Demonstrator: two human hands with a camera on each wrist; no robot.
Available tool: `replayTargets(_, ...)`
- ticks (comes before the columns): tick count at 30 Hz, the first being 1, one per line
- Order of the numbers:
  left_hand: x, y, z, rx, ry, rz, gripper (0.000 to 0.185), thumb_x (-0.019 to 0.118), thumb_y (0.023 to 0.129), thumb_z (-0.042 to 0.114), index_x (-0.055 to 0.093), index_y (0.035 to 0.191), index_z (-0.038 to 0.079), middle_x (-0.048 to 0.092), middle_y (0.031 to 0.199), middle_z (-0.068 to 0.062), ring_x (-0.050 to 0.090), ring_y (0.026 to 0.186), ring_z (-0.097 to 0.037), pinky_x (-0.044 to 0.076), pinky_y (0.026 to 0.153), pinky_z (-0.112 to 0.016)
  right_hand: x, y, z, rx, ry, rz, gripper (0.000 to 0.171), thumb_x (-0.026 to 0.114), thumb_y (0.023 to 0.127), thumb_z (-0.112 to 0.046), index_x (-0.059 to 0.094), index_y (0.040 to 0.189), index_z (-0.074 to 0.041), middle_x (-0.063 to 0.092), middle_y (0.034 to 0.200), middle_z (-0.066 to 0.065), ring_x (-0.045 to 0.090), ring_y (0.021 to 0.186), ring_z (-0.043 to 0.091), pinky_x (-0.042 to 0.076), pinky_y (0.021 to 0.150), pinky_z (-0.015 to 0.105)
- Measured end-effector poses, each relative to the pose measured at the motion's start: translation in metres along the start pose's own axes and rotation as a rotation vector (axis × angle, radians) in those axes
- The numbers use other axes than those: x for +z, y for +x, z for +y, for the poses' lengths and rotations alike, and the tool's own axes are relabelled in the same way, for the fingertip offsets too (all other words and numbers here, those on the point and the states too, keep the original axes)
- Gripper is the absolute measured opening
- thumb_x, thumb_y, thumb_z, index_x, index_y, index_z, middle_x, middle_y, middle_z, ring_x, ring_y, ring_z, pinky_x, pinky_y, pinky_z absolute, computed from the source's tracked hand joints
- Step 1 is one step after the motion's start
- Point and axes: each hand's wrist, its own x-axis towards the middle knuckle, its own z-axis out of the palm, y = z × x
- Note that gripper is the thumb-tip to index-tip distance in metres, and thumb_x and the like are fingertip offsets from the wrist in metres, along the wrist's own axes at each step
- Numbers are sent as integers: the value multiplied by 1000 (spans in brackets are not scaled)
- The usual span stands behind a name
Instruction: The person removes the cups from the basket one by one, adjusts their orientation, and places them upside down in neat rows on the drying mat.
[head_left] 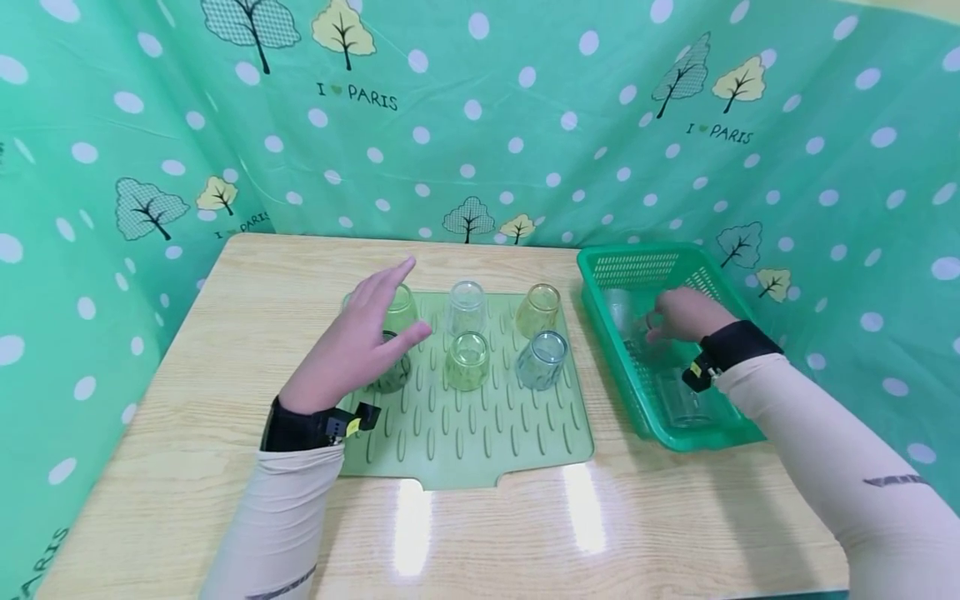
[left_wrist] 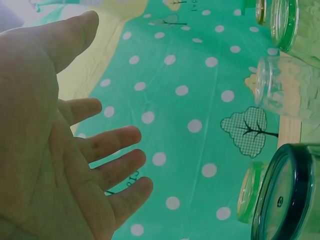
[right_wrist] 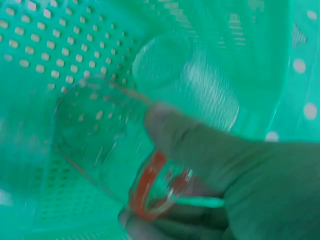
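A pale green ridged mat (head_left: pixel 480 425) on the wooden table carries several upturned glasses, among them a clear one (head_left: pixel 467 304), a yellow one (head_left: pixel 538 308) and a blue-grey one (head_left: pixel 542 360). My left hand (head_left: pixel 375 321) hovers open over the mat's left side, fingers spread, above a dark green glass (head_left: pixel 392 377) and holding nothing; the left wrist view shows the bare palm (left_wrist: pixel 75 150) beside that dark glass (left_wrist: pixel 290 195). My right hand (head_left: pixel 675 312) is inside the green basket (head_left: pixel 645 258). Its thumb and fingers (right_wrist: pixel 200 150) grip a clear glass with a reddish rim (right_wrist: pixel 110 145).
Other clear glasses lie in the basket (head_left: pixel 682 404), one just beyond the held glass (right_wrist: pixel 185 80). A green dotted curtain (head_left: pixel 525 125) closes in the table at the back and both sides. Bare tabletop (head_left: pixel 525 533) lies in front of the mat.
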Motion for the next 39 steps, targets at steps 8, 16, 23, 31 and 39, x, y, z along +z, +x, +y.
replayTargets(8,-1,-5,8,21,14,4,85,59,101,57,13,167,30,25,169,-6,21,156,-31,30,119,-65,4,-12,-11,80,27,38,25,82,89,-18,72,97,4,72,87,13,67,78,28,59,72,49)
replayTargets(16,10,-8,18,82,62,17,83,62,101,53,18,167,26,32,165,-11,28,152,-33,34,119,-60,15,-34,-15,89,24,116,32,83,88,-21,68,102,4,71,91,16,68,81,32,59,70,50)
replayTargets(23,21,-14,26,130,74,31,79,66,100,46,26,165,23,39,159,-12,36,146,-32,39,116,-57,-6,-70,-28,154,-9,370,49,80,91,-22,55,119,10,59,106,32,63,85,46,55,57,56)
replayTargets(31,25,-19,39,148,72,53,82,71,98,42,27,165,22,40,158,-11,37,145,-31,40,116,-55,-23,-84,-84,98,170,703,58,81,91,-29,57,128,8,61,113,26,62,91,41,54,65,59)
replayTargets(39,33,-10,63,250,117,115,108,87,84,34,17,166,22,37,159,-11,38,144,-31,43,115,-51,-3,-70,-156,-108,234,639,56,82,87,-48,67,119,-4,70,95,8,64,75,22,53,57,37)
